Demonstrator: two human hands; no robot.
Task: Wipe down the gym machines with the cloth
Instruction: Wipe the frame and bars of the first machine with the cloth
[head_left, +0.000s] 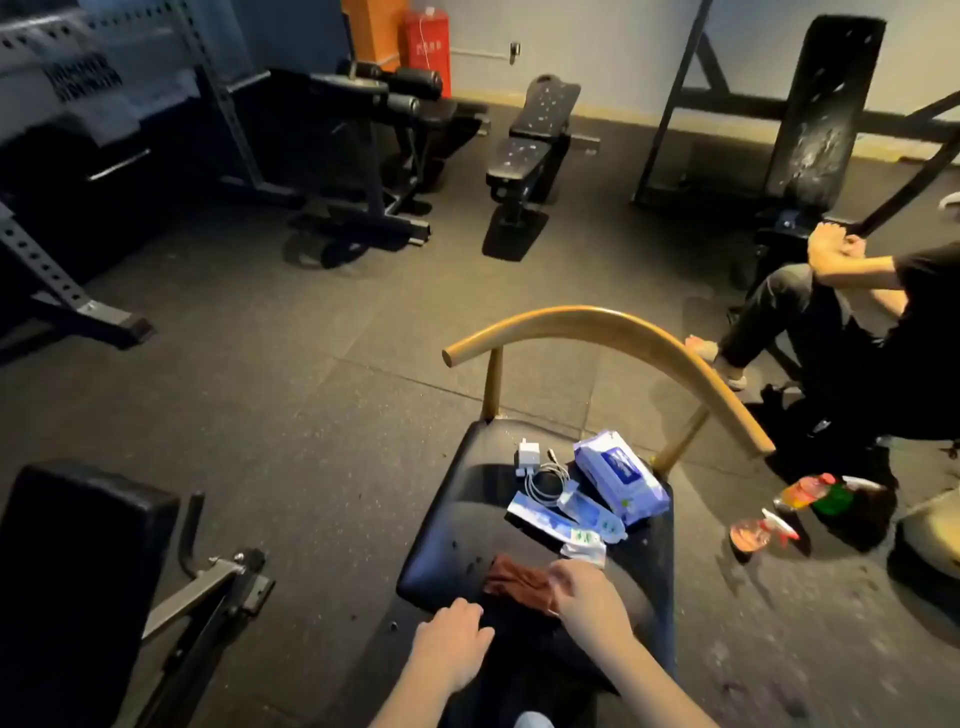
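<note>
A blue wipes pack (621, 480) lies on the black chair seat (452, 525) (contents hidden); a brown cloth (514, 579) sits at its front edge, pinched by the right hand (589, 595). The left hand (452, 639) rests palm-down beside it, holding nothing.

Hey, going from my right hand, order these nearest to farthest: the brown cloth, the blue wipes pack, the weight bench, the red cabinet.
1. Brown cloth: in the right hand's fingers, at the chair seat's near edge.
2. Blue wipes pack: back right of that seat.
3. Weight bench: across the floor.
4. Red cabinet: against the far wall.
</note>
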